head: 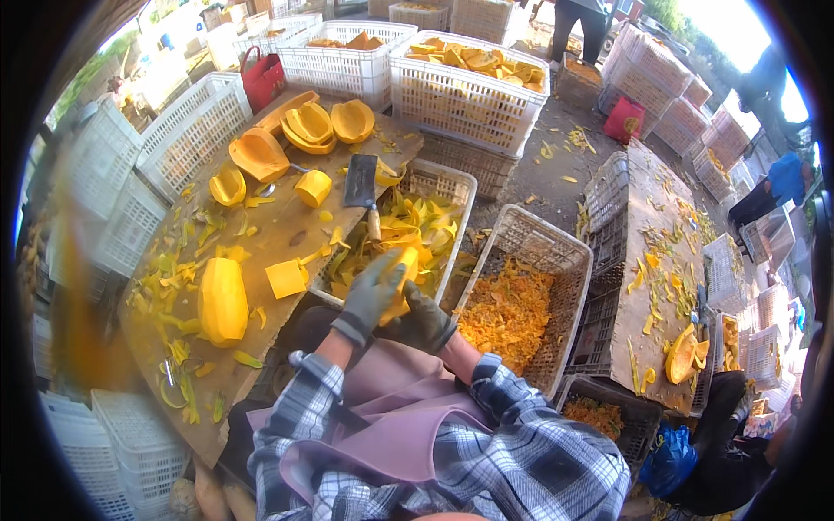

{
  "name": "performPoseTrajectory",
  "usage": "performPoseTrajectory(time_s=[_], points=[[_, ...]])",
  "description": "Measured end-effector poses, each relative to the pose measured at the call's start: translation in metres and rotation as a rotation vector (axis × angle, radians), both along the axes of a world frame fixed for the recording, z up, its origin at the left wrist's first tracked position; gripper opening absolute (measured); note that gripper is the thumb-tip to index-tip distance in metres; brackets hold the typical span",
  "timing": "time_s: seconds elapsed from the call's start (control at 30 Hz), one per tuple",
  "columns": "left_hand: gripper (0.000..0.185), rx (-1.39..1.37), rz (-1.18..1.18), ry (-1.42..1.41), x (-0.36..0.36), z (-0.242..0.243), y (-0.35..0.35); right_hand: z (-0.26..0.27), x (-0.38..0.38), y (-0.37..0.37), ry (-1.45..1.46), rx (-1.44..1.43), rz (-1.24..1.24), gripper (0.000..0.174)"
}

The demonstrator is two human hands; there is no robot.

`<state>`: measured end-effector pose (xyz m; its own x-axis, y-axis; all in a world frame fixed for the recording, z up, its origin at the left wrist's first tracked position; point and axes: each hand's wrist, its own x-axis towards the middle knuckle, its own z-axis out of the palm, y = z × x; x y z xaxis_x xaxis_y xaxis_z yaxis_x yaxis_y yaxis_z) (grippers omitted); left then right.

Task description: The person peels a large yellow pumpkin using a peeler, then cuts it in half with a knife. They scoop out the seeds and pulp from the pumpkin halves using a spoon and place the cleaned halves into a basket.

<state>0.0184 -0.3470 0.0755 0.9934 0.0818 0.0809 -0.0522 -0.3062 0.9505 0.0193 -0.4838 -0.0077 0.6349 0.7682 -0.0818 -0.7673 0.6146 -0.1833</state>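
Note:
Both gloved hands hold one yellow pumpkin piece (pixel 406 266) above my lap. My left hand (pixel 373 296) grips its left side, and my right hand (pixel 425 318) is around its lower right. Just beyond them is a plastic crate of pumpkin peelings (pixel 423 225). A cleaver (pixel 360 181) lies at the wooden board's edge, its handle over that crate. On the board (pixel 287 221) to the left are a peeled pumpkin section (pixel 223 303), a cut chunk (pixel 285 279) and another chunk (pixel 313 188). Hollowed pumpkin halves (pixel 259 155) sit farther back. What looks like a peeler (pixel 171 374) rests near the board's front corner.
Right of my hands stands a crate of orange pumpkin pulp (pixel 508 312). White crates of cut pumpkin (pixel 469 84) stand behind the board, beside a red bag (pixel 263 79). A second littered board (pixel 658 260) is at right. Other people (pixel 787 179) are in the background.

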Motion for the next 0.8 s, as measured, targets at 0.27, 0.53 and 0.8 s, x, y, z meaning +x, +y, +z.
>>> performPoseTrajectory(time_s=[0.27, 0.53, 0.8], points=[[0.041, -0.301, -0.161, -0.25, 0.091, 0.031, -0.016, 0.055, 0.097, -0.006, -0.599, -0.412, -0.359, 0.05], [0.056, -0.169, -0.12, -0.282, 0.131, 0.021, 0.013, 0.086, 0.217, -0.034, -0.213, -0.096, -0.404, 0.059], [0.044, -0.537, 0.209, -0.177, 0.089, 0.008, 0.137, 0.224, 0.462, -0.121, -0.332, -0.628, -0.886, 0.059]])
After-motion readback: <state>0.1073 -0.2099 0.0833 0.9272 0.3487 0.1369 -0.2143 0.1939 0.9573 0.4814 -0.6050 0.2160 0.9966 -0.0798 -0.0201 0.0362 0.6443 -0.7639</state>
